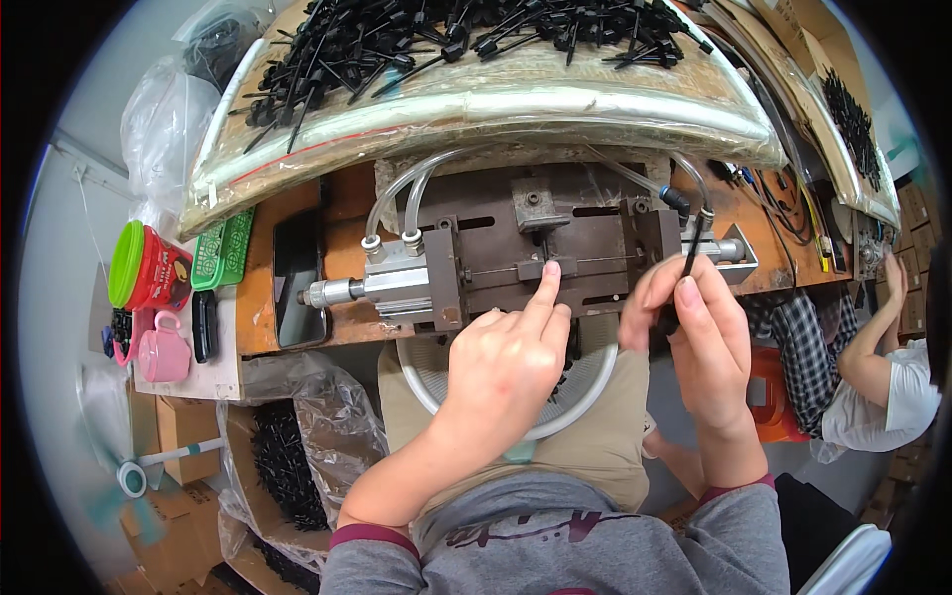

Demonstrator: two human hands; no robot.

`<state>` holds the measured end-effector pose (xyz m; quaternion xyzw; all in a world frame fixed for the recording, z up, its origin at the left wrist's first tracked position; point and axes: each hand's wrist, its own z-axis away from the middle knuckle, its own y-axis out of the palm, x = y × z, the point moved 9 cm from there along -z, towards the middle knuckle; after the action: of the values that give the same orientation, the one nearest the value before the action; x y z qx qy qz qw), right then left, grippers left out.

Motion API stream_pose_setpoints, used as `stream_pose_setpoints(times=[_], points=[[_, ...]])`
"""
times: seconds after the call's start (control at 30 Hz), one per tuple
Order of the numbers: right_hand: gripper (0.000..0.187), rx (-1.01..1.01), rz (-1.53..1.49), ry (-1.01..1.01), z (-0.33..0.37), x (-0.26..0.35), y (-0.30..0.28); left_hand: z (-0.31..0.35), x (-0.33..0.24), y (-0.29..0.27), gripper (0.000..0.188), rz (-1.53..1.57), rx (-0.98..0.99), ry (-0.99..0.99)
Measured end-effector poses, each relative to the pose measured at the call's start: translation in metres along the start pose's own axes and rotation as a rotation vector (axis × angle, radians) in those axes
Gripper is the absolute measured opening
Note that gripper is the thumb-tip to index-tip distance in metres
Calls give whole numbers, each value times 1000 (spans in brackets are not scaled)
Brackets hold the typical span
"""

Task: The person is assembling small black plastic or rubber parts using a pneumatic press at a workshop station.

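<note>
A dark metal fixture [496,243] with a silver air cylinder [402,288] at its left end lies in front of me. My left hand [511,362] reaches over its near edge. The index finger is stretched out with its tip on a small black part [541,241] at the fixture's centre, below a metal block [536,206]; the other fingers are loosely curled. Right of the fixture's middle, my right hand [699,332] is closed on a black plastic piece with a thin strap [694,243] standing up from the fingers. Its lower end is mostly hidden by the hand.
A large plastic-wrapped tray [476,104] heaped with black strap pieces [466,40] stands behind the fixture. Clear air hoses [397,193] loop over it. At left are a phone [297,258], a green basket [223,243] and a pink cup [165,349]. A co-worker [883,387] sits at right.
</note>
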<state>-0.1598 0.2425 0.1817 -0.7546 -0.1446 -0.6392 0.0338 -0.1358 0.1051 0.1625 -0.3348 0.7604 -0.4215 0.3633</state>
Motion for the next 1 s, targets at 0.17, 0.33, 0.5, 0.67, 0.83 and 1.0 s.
stream_pose_setpoints(times=[0.17,0.33,0.5,0.67,0.83,1.0], points=[[17,40,495,-127,-9,30,0,-1,4,-9,34,95,-8,-41],[25,150,24,250,-28,-12,13,-7,-5,-58,40,473,-419,66],[30,76,398,30,-92,23,1,1,6,-70,33,396,-389,-7],[20,-78,1809,-904,-164,79,-25,10,0,-28,31,216,-228,-5],[23,241,2002,-897,-220,39,-40,7,-3,-1,28,45,-153,13],[17,346,1680,-707,-212,44,2,4,3,2,28,35,-82,-6]])
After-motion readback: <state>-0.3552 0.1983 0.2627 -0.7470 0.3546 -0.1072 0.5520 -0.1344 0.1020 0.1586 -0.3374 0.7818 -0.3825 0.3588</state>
